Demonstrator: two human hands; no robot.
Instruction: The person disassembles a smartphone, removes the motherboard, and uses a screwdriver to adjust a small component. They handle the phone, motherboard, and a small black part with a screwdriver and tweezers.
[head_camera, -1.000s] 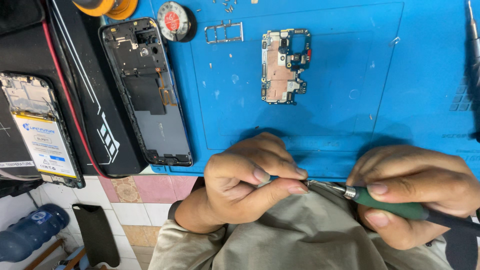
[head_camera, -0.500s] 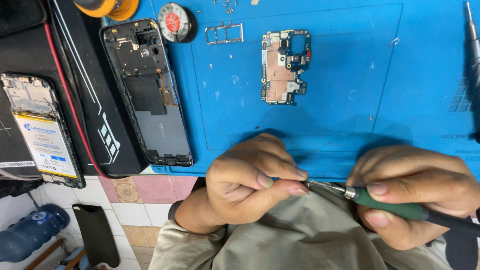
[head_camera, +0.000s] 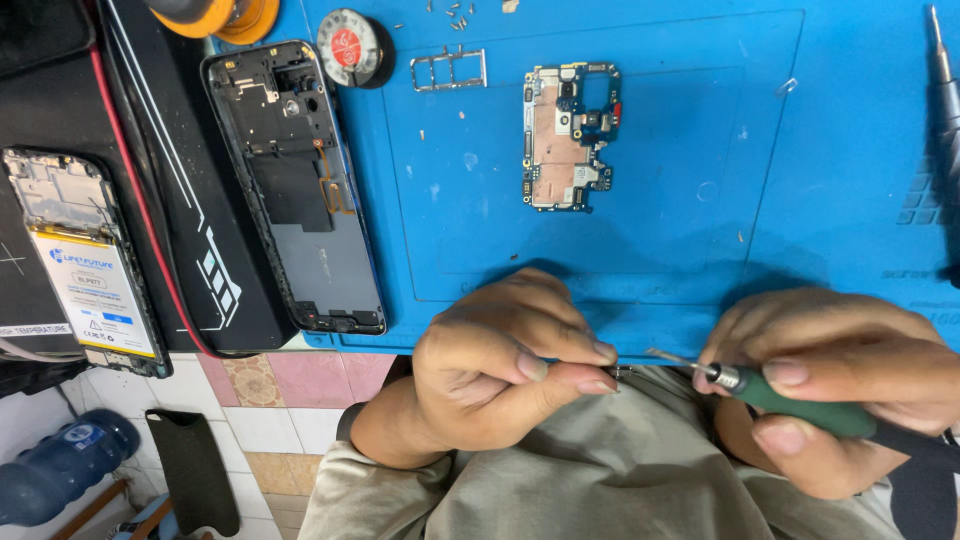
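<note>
Your left hand (head_camera: 495, 375) pinches a tiny part (head_camera: 620, 372) below the blue mat (head_camera: 760, 150), your right hand (head_camera: 850, 385) grips the green-handled screwdriver (head_camera: 775, 392) just beside it, tip not yet touching; circuit board (head_camera: 568, 135) already out of the phone frame (head_camera: 295, 185).

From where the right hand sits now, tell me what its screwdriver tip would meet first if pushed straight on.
The right hand aims the green-handled screwdriver leftward. Its tip would likely first meet the small part pinched in the left hand, at the fingertips, though depth is unclear.
</note>
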